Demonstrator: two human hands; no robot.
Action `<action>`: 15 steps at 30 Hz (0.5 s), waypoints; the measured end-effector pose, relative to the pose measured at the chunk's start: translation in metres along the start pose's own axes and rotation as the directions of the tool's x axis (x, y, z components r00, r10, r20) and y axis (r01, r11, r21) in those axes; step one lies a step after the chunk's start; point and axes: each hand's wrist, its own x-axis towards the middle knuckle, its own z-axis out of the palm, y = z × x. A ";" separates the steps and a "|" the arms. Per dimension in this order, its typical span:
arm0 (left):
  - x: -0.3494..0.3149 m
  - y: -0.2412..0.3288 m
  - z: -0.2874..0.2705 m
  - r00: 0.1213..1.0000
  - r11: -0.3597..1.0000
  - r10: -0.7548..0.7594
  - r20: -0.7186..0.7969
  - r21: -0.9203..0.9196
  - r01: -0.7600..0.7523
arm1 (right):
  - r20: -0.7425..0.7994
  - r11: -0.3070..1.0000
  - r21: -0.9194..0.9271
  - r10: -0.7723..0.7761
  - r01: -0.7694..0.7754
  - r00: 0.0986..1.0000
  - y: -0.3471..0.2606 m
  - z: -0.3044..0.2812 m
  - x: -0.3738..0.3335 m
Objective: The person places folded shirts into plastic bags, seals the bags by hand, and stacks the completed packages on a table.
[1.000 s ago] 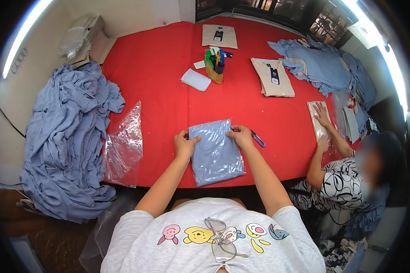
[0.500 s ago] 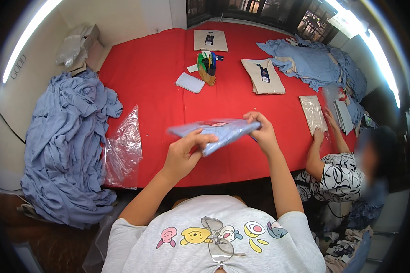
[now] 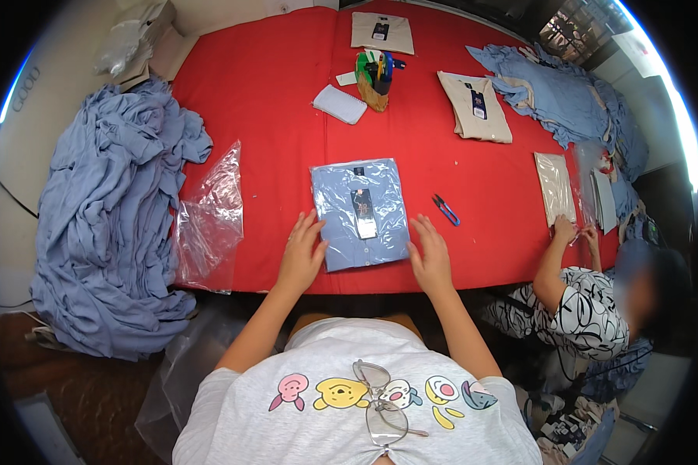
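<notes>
Shirt (image 3: 384, 213), blue, folded, plastic-wrapped, lay at twelve o'clock between the spread left hand (image 3: 301, 249) and right hand (image 3: 433, 252) (neither pinching), perhaps prone to tearing if slid onto the blue-handled pointed snips (image 3: 447, 211) at three o'clock.

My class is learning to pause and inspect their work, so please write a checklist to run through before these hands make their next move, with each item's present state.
1. Blue shirt flat on the table: ok.
2. Tag facing up, visible through the bag: ok.
3. Bag sealed: cannot tell; no closure can be made out.
4. Left hand and right hand open, one at each side: ok; contact with the bag is unclear.
5. Snips put away: not ok; they lie near the right hand.
</notes>
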 end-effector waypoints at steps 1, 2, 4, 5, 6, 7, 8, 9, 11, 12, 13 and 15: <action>0.014 0.006 0.012 0.997 0.996 0.064 -0.030 0.071 -0.062 | 0.013 0.998 -0.049 -0.037 0.038 0.999 -0.007 0.011 0.017; 0.026 0.012 0.024 0.990 0.982 0.130 -0.054 0.145 -0.121 | 0.027 0.993 -0.096 -0.073 0.075 0.997 -0.015 0.025 0.033; 0.044 0.020 0.057 0.984 0.958 0.178 -0.011 0.232 -0.171 | 0.079 0.981 -0.149 -0.112 0.123 0.991 -0.020 0.056 0.044; 0.050 0.021 0.069 0.979 0.941 0.203 0.013 0.273 -0.199 | 0.113 0.979 -0.156 -0.114 0.131 0.987 -0.015 0.075 0.047; 0.053 0.017 0.076 0.981 0.939 0.194 0.015 0.288 -0.190 | 0.148 0.977 -0.162 -0.118 0.141 0.982 -0.013 0.086 0.051; 0.054 0.013 0.083 0.983 0.936 0.185 0.018 0.302 -0.181 | 0.134 0.972 -0.183 -0.122 0.146 0.983 -0.009 0.092 0.051; 0.053 0.012 0.087 0.985 0.935 0.169 0.024 0.314 -0.168 | 0.128 0.968 -0.202 -0.124 0.148 0.984 -0.008 0.094 0.047; 0.052 0.007 0.089 0.981 0.922 0.190 0.023 0.339 -0.187 | 0.120 0.964 -0.221 -0.126 0.150 0.985 -0.007 0.097 0.045; 0.055 0.003 0.091 0.982 0.920 0.188 0.033 0.343 -0.188 | 0.137 0.962 -0.229 -0.120 0.149 0.983 -0.005 0.096 0.050; 0.056 0.003 0.092 0.981 0.920 0.188 0.039 0.344 -0.190 | 0.146 0.961 -0.234 -0.115 0.147 0.983 -0.005 0.094 0.050; 0.054 0.003 0.093 0.982 0.921 0.183 0.040 0.343 -0.185 | 0.155 0.961 -0.235 -0.113 0.147 0.982 -0.004 0.095 0.049; 0.055 0.002 0.092 0.982 0.920 0.184 0.034 0.346 -0.184 | 0.159 0.959 -0.239 -0.116 0.152 0.980 -0.004 0.098 0.050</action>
